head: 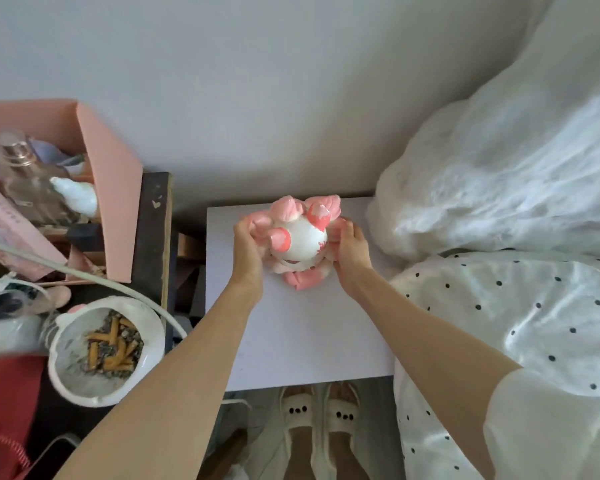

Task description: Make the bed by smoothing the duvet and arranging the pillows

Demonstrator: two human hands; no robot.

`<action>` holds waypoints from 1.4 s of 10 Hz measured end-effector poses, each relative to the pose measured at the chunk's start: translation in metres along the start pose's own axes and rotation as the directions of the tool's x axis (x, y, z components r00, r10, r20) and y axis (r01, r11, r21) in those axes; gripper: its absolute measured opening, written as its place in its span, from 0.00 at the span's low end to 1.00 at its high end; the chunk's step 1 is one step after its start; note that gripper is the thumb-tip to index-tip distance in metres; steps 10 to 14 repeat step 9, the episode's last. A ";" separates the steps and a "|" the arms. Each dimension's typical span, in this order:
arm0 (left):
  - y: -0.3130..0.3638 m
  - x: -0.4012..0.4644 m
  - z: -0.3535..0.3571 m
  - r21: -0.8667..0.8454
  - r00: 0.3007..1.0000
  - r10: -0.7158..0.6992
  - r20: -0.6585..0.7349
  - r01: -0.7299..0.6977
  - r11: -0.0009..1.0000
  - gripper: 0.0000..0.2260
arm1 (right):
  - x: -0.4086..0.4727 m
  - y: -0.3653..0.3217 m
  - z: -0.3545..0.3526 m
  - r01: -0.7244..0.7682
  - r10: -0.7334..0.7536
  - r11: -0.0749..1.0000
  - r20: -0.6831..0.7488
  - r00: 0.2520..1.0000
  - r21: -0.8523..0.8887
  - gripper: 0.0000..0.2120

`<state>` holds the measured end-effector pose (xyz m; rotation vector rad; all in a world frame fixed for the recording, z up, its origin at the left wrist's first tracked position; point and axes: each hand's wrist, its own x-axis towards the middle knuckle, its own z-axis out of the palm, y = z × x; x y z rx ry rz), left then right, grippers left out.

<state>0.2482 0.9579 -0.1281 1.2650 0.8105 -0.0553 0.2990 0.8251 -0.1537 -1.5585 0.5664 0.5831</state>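
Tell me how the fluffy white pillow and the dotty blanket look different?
The fluffy white pillow is plain and furry, while the dotty blanket is smooth, shiny and covered in small black dots. The pillow is puffed up high against the wall; the blanket lies flatter and hangs down the bed's side. Both are white, soft bedding lying next to each other, and neither hand touches them: both hands hold a pink and white plush toy.

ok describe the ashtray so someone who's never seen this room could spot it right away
Start at the white bedside table where both hands hold a pink-and-white plush toy. Look left to the cluttered dark shelf. At its near end sits the ashtray, a round white bowl, the only thing there holding orange cigarette butts and grey ash.
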 end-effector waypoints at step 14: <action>0.043 -0.008 -0.004 0.496 0.974 0.137 -0.180 -0.030 0.868 0.18 | -0.032 -0.049 -0.017 -0.016 0.025 0.900 0.016 1.000 -0.435 0.18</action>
